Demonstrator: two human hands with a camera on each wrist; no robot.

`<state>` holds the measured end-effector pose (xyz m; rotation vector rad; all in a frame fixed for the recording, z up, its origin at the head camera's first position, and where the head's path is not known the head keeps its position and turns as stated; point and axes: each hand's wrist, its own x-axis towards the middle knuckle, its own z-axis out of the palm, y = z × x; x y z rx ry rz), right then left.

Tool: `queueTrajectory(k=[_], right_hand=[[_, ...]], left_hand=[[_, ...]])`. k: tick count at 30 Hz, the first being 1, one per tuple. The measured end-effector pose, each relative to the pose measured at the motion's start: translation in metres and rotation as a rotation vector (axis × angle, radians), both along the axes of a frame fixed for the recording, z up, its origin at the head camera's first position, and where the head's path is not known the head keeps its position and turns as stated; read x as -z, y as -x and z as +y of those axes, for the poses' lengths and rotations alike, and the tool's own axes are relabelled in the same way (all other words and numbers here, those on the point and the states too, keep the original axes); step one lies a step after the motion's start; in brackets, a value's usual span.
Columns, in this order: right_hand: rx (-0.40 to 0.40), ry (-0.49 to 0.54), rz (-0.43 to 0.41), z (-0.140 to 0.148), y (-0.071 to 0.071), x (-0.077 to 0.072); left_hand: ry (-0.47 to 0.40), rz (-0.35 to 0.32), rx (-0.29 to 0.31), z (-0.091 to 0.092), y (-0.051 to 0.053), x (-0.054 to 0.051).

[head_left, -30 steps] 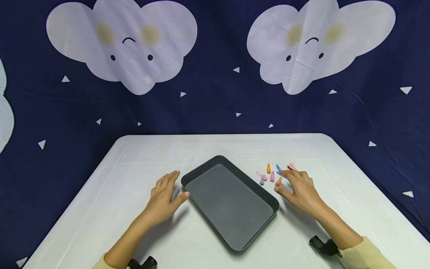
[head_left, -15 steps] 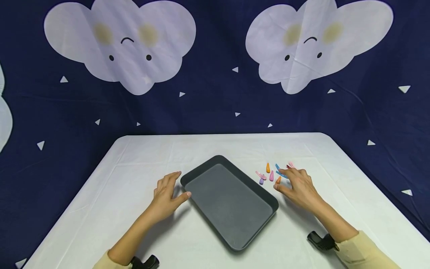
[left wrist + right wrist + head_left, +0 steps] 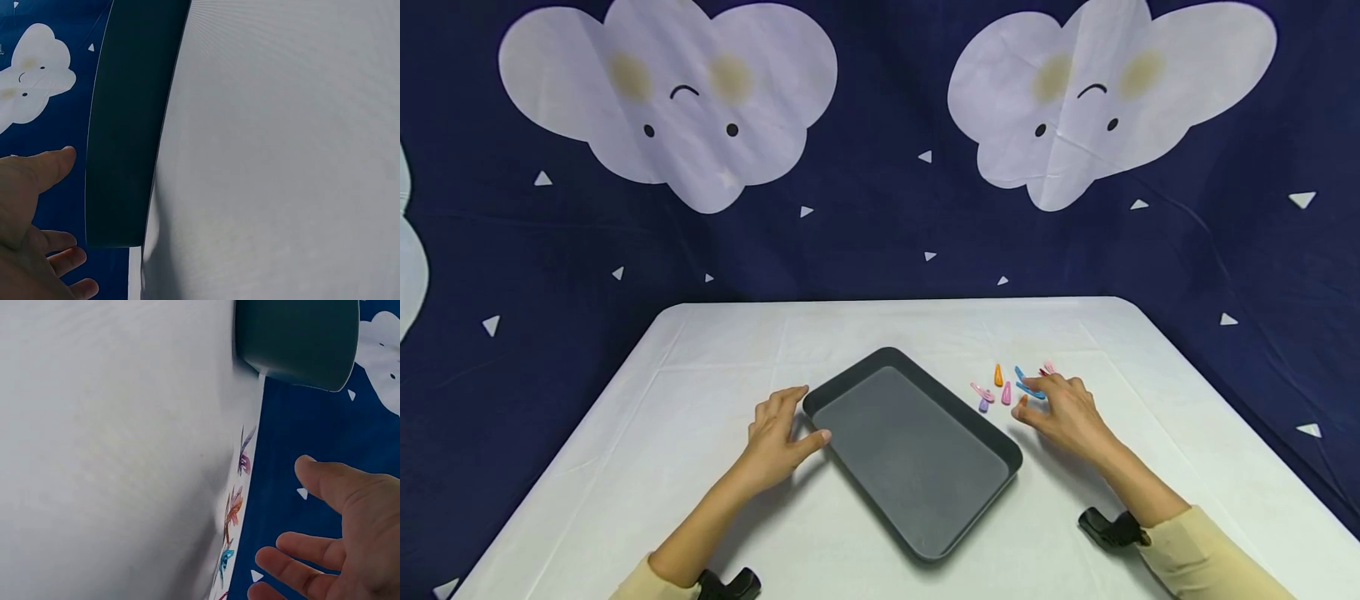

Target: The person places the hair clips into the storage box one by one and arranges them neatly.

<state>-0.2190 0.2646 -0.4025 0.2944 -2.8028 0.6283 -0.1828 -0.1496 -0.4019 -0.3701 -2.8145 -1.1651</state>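
Dark grey tray, one, lying open side up at the middle of the table, its long axis slanting from far left to near right. Hair clips, small and loose, grouped beyond its right long side: orange clip and pink clip, narrow ends pointing to the back; blue clip, lying more crosswise. Left hand, fingers loosely spread, holding nothing, beside the tray's left corner. Right hand, thumb and fingers parted, holding nothing, above the clips. Table, white-covered, lightly creased. Backdrop, navy cloth, printed with upside-down clouds and pale triangles.
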Motion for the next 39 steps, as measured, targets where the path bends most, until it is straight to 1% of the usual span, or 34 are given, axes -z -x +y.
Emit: queueTrajectory(k=[7,13,24,33,39], right_hand=[[0.007,0.005,-0.026,0.004,0.006,0.004],[0.008,0.010,-0.056,0.006,0.009,0.006],[0.032,0.002,-0.088,0.009,0.014,0.011],[0.034,-0.025,-0.085,0.009,0.019,0.015],[0.044,-0.054,-0.079,0.007,0.020,0.015]], left_hand=[[-0.007,-0.042,0.002,-0.001,0.000,0.001],[-0.013,-0.058,-0.002,-0.001,0.001,0.003],[-0.029,-0.101,0.004,0.000,0.001,0.005],[-0.031,-0.109,-0.002,0.002,0.000,0.005],[-0.030,-0.094,-0.002,0.002,0.000,0.005]])
